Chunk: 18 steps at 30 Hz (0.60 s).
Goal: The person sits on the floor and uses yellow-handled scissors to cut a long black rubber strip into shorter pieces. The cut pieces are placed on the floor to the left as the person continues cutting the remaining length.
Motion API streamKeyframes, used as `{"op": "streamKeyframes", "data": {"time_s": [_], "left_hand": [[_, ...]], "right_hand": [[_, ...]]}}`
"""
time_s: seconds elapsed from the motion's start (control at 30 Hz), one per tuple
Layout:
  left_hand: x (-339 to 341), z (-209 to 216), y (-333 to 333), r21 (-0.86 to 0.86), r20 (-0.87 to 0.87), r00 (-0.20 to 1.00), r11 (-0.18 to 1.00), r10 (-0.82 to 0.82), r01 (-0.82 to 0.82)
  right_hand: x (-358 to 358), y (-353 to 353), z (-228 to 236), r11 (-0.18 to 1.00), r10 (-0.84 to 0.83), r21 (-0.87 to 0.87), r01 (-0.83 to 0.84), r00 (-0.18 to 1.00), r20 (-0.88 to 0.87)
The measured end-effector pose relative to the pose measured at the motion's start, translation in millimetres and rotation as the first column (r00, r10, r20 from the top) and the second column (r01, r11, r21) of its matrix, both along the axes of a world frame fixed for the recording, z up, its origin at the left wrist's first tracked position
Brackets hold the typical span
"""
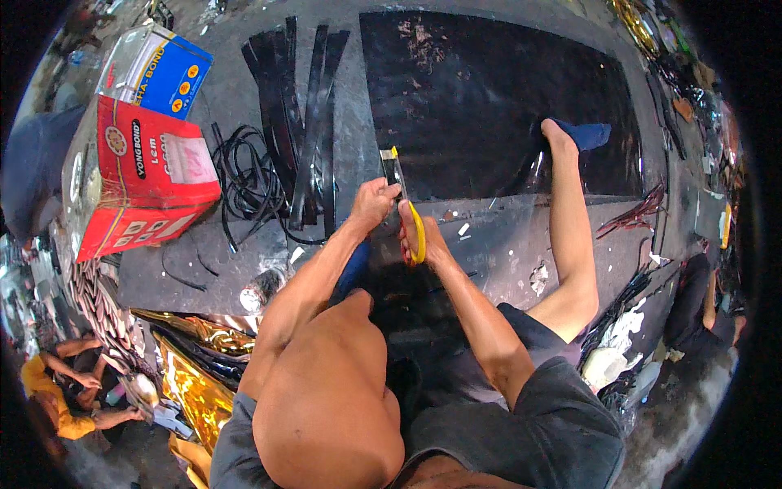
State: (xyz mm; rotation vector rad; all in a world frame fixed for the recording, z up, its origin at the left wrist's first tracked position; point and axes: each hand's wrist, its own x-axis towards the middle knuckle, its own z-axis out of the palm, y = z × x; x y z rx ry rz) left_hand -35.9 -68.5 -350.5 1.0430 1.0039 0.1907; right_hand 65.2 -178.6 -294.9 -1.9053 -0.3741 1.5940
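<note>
Dark floor, black sheet, right hand grip clenched on yellow-handled scissors, left hand pinching sheet edge

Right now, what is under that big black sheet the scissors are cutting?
The black sheet lies flat on a grey, scuffed floor, bare around its edges. A foot in a blue sock presses on its right part. What lies beneath its middle is covered.

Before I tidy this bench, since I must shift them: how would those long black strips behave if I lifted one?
The black strips look thin and flat, so one would probably droop rather than stay stiff. They appear glossy, so perhaps slippery. Lying overlapped beside the tangled black cord, they may drag neighbours along.
</note>
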Motion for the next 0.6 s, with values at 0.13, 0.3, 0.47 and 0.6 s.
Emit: {"op": "streamKeyframes", "data": {"time_s": [0.13,0.3,0.47,0.6], "left_hand": [[-7.5,7.8,-1.3,-0.047,0.097,0.989,0.993,0.108,-0.104],[-1.4,44.1,4.1,0.000,0.066,0.996,0.999,0.054,-0.054],[-5.9,74.8,6.0,0.048,0.123,0.991,0.997,0.057,-0.063],[-14.5,92.5,5.9,0.128,0.077,0.997,0.992,0.002,-0.012]], "right_hand": [[10.3,42.1,-14.9,0.999,-0.006,0.041,0.006,1.000,0.011],[40.0,105.4,-25.6,0.987,0.112,0.073,-0.145,0.932,0.345],[69.0,179.2,-20.0,0.986,0.138,0.054,-0.158,0.953,0.268],[87.9,238.9,-37.0,0.986,0.058,0.131,-0.100,0.954,0.295]]}}
